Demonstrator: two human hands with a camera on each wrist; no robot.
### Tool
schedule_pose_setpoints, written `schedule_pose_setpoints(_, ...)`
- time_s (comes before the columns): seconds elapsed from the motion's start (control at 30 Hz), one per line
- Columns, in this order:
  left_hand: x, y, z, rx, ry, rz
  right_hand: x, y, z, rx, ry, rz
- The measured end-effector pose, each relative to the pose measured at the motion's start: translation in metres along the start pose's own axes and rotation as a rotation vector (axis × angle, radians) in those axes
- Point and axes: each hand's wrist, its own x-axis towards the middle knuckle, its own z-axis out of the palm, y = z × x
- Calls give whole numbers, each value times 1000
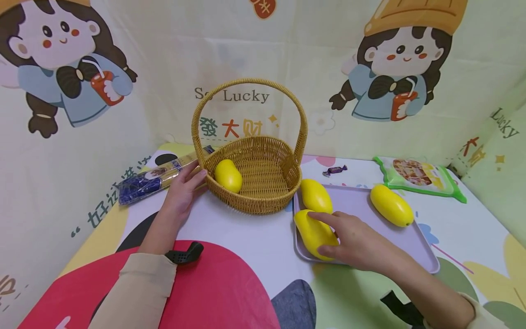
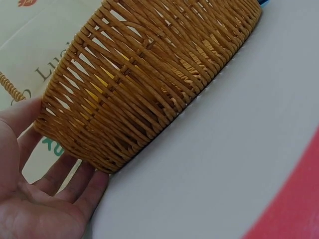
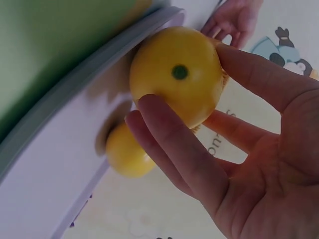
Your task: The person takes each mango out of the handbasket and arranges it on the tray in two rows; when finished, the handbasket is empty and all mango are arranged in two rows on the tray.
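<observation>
A wicker basket (image 1: 263, 206) with a tall arched handle stands in the middle, one yellow mango (image 1: 228, 176) lying inside at its left. Against the basket's left side rests my left hand (image 1: 183, 194), fingers fairly straight; the left wrist view shows them touching the woven wall (image 2: 144, 94). My right hand (image 1: 354, 240) has thumb and fingers around a mango (image 1: 314, 235) at the near left of the lilac tray (image 1: 365, 265). That mango's dark stem spot (image 3: 180, 72) shows in the right wrist view. Behind it lies a second mango (image 1: 316, 196); a third (image 1: 391, 205) sits at the tray's right.
A blue-and-clear packet of noodles (image 1: 154, 180) lies left of the basket, partly behind my left hand. Beyond the tray are a small purple wrapped candy (image 1: 334, 170) and a green-edged food bag (image 1: 421, 176). A printed cloth backdrop (image 1: 164, 55) rises behind the table.
</observation>
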Motion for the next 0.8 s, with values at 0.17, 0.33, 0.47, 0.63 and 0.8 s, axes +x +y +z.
schedule_pose_setpoints(0.17, -1, 2, 1, 0, -4, -1, 1, 3, -1, 1, -24, 5)
schedule_pose_setpoints(0.33, -1, 2, 1, -10, -5, -3, 1, 6, -3, 0, -37, 20)
schedule_pose_setpoints(0.47, -1, 2, 2, -7, -9, -3, 1, 8, -6, 2, -42, 35)
schedule_pose_setpoints(0.63, -1, 2, 1, -1, -5, -1, 2, 10, -9, -4, -51, 43)
schedule_pose_setpoints(0.8, 0, 1, 0, -9, -5, 2, 1, 9, -12, -13, -46, 61)
